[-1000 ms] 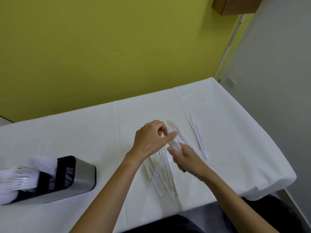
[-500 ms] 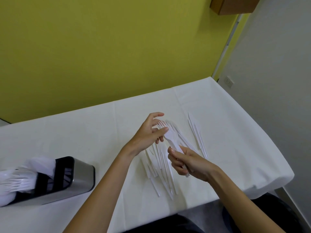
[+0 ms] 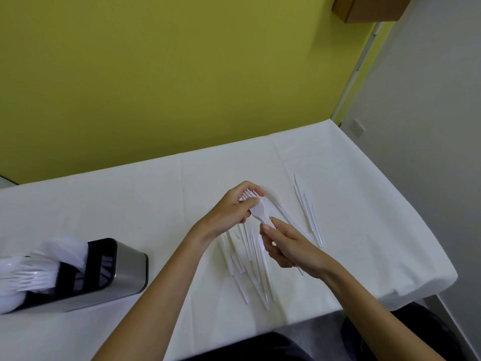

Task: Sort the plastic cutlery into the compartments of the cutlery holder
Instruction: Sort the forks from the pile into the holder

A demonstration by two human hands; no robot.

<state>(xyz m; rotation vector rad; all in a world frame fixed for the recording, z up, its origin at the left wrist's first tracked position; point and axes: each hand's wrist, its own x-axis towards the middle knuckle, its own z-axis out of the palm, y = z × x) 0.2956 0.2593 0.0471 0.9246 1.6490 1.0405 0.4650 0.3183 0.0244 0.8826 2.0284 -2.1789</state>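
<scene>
At about eight o'clock in the view, the cutlery holder [image 3: 127, 269], brushed metal with a black top, sits on the white-clothed counter [image 3: 130, 199]. Blurred white plastic cutlery [image 3: 39, 272] sticks out of it. Near the centre, the left hand [image 3: 229, 212] reaches in from six o'clock, its fingers curled round the tined end of nested white forks [image 3: 260, 212]; their number is unclear. At four o'clock of it, the right hand [image 3: 291, 248] pinches their handles. Beneath both hands lies a loose pile [image 3: 263, 277] of slim white pieces. At two o'clock of the right hand, thin pointed knives [image 3: 312, 222] lie apart.
</scene>
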